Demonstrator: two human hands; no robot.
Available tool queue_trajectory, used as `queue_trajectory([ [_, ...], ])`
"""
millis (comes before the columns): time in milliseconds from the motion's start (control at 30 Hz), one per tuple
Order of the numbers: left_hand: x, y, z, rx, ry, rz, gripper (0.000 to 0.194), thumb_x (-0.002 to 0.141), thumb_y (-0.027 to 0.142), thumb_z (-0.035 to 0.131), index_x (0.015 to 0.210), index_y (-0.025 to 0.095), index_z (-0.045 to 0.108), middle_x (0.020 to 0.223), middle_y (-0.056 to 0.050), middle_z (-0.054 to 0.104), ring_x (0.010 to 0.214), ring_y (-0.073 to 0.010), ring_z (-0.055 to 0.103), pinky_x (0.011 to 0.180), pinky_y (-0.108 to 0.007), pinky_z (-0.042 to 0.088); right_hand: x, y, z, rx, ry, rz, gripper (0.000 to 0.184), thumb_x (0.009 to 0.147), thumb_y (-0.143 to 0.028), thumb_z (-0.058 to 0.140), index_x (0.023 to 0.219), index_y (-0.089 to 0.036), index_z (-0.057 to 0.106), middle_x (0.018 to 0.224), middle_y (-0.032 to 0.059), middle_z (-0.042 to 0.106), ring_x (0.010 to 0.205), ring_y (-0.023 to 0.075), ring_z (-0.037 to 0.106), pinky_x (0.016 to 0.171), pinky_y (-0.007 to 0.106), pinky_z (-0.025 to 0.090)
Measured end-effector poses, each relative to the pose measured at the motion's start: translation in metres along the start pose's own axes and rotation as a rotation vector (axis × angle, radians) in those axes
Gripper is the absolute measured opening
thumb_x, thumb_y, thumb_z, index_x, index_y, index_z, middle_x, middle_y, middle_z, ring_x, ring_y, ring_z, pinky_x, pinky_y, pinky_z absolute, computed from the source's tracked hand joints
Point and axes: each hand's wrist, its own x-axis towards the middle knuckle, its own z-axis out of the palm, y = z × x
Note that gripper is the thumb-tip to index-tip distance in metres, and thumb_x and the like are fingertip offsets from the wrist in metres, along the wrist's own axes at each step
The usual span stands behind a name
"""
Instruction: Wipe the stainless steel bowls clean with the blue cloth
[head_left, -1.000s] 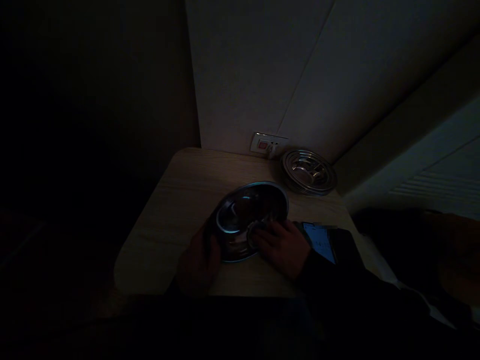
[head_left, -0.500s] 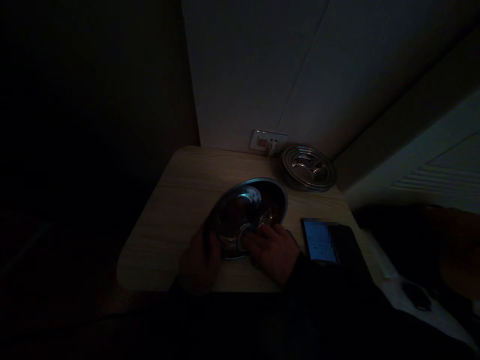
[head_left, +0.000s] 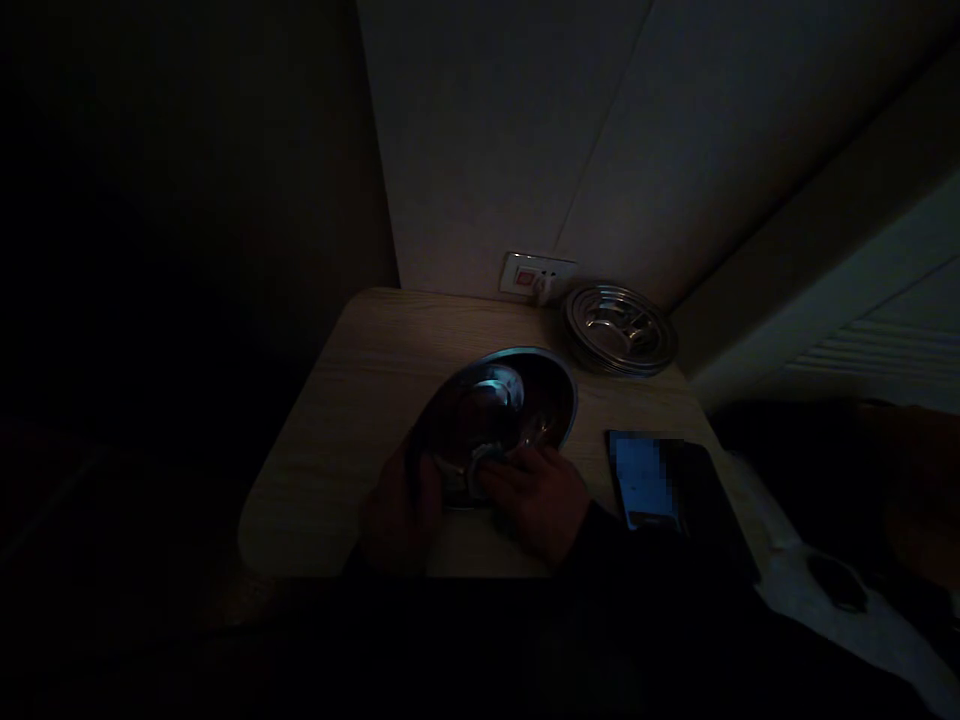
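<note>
A shiny metal divided plate (head_left: 536,365) is held tilted above the near half of the small wooden table. My left hand (head_left: 401,510) grips its left rim, thumb on the inner side and fingers behind. Inside the plate, my right hand (head_left: 536,500) presses a small pale cloth (head_left: 480,462) against the near part, with its fingers bunched over it. The cloth is mostly hidden under the fingers, and the dim light blurs its edges.
A stack of similar metal divided plates (head_left: 619,330) stands at the table's (head_left: 322,430) back right corner. A phone with a lit screen (head_left: 643,480) lies at the right, beside a dark flat object (head_left: 712,510). A plug sits in the wall socket (head_left: 536,275) behind.
My right hand and the cloth have shifted slightly left across the plate's surface. My left hand keeps its grip on the rim. The whole view has moved a little.
</note>
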Motion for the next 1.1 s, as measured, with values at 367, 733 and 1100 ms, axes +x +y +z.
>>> queue_trajectory([
  [367, 0.003, 0.003, -0.003, -0.082, -0.037, 0.001, 0.031, 0.084, 0.032, 0.042, 0.106, 0.018, 0.059, 0.096, -0.007, 0.069, 0.082, -0.0167, 0.066, 0.067, -0.025, 0.051, -0.015, -0.003, 0.020, 0.136, 0.321, 0.307, 0.030, 0.084, -0.012, 0.042, 0.107, -0.012, 0.060, 0.101, 0.0081, 0.067, 0.082, 0.0209, 0.050, 0.076, 0.034, 0.043],
  [733, 0.003, 0.001, -0.002, -0.093, -0.118, 0.086, 0.041, 0.086, 0.034, 0.036, 0.119, 0.017, 0.052, 0.103, -0.009, 0.067, 0.092, -0.0185, 0.063, 0.074, -0.026, 0.050, -0.022, 0.004, 0.020, 0.359, 0.494, 0.376, 0.034, 0.086, -0.013, 0.039, 0.115, -0.016, 0.056, 0.093, 0.0091, 0.066, 0.084, 0.0201, 0.055, 0.073, 0.033, 0.047],
  [1100, -0.001, -0.008, 0.007, 0.099, 0.045, 0.100, 0.039, 0.085, 0.028, 0.041, 0.120, 0.014, 0.050, 0.101, -0.012, 0.067, 0.087, -0.0205, 0.065, 0.071, -0.028, 0.050, -0.024, 0.005, 0.022, 0.361, 0.476, 0.368, 0.034, 0.086, -0.013, 0.040, 0.116, -0.014, 0.054, 0.094, 0.0099, 0.066, 0.084, 0.0210, 0.053, 0.074, 0.035, 0.046],
])
